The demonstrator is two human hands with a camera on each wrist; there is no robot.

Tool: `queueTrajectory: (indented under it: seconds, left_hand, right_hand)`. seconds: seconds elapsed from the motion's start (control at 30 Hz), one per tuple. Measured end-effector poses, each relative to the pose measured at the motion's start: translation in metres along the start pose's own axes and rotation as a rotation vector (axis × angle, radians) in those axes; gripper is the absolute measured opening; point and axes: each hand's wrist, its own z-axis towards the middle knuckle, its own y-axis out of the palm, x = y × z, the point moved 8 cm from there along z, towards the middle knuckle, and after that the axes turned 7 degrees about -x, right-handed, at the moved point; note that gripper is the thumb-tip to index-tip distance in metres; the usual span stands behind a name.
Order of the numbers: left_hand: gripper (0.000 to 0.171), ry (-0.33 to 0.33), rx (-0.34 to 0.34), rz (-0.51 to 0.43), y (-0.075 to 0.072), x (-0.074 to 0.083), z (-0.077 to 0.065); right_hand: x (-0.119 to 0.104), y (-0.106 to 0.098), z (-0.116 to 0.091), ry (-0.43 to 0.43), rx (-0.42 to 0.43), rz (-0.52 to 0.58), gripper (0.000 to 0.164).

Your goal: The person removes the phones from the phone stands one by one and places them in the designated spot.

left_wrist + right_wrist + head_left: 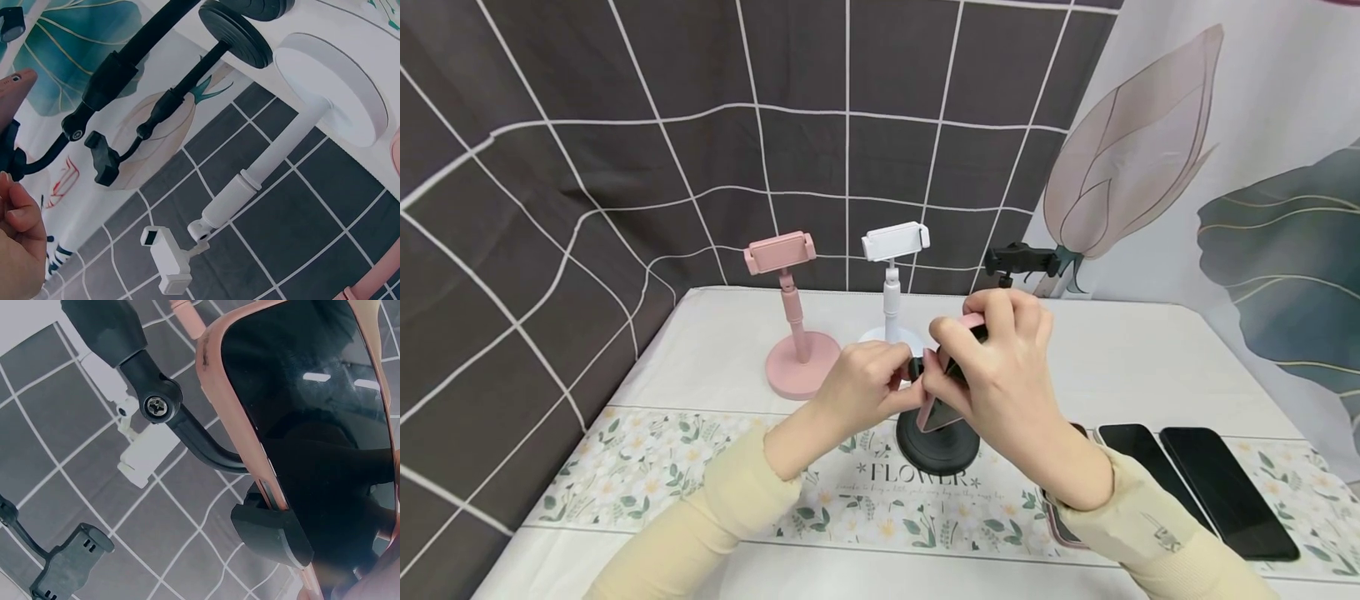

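My right hand (1000,358) grips a pink-edged phone (306,437) with a dark screen, tilted above a black phone stand (937,450). In the right wrist view, one end of the stand's black clamp (272,536) hooks over the phone's edge. My left hand (868,379) pinches at the clamp end on the phone's left side, thumb and fingers curled. The left wrist view shows those fingertips (6,184) right at the clamp, below the phone's pink back. Much of the phone is hidden by the right hand in the head view.
Behind the hands stand a pink phone stand (797,350), a white phone stand (891,292) and another black stand (1021,260). Several phones lie at the right, including a large black phone (1228,492); one is partly under the right sleeve. A floral runner (700,467) crosses the table.
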Motion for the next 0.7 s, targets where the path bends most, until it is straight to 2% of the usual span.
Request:
queueTrajectory:
  seconds: [0.27,0.57,0.7]
  left_hand:
    - [0.017,0.004,-0.048,-0.040,0.0030,-0.0026,0.0023]
    - [0.019,-0.084,-0.142,-0.070,0.0088,-0.0088,0.0037]
    - [0.021,-0.077,-0.150,-0.063,0.0094,-0.0093,0.0043]
  right_hand:
    - [-0.0011,-0.0004,-0.0005,-0.007,-0.006,0.013,0.008]
    - [-0.0009,-0.0003,0.0002,-0.026,-0.008,0.022,0.008]
    - [-0.0009,-0.0001,0.0003,-0.040,-0.003,0.032,0.009]
